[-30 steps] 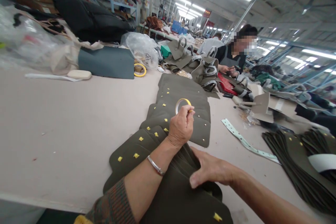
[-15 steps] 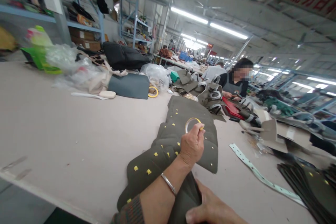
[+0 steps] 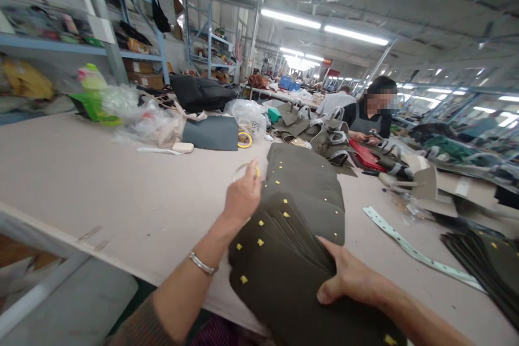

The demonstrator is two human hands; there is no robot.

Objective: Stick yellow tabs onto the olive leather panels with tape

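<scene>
My left hand, a bracelet on its wrist, is closed around a roll of yellow tape, blurred by motion. It is beside the left edge of the olive-grey panels. My right hand grips a fanned stack of these flat, round-cornered panels by the right edge, thumb on top and fingers hidden beneath. Small yellow tape pieces dot the stack's surface. Beyond it, more panels lie on the table, with yellow bits on the left and small pale dots on the right.
A second tape roll lies by a blue-grey sheet. A pale green perforated strip and another dark panel stack are at right. Across the table, a co-worker handles something beside a red piece.
My left hand has moved left with the tape roll, off the panels. My right hand has come up and forward, turning the stack into fuller view. The camera has shifted slightly.
</scene>
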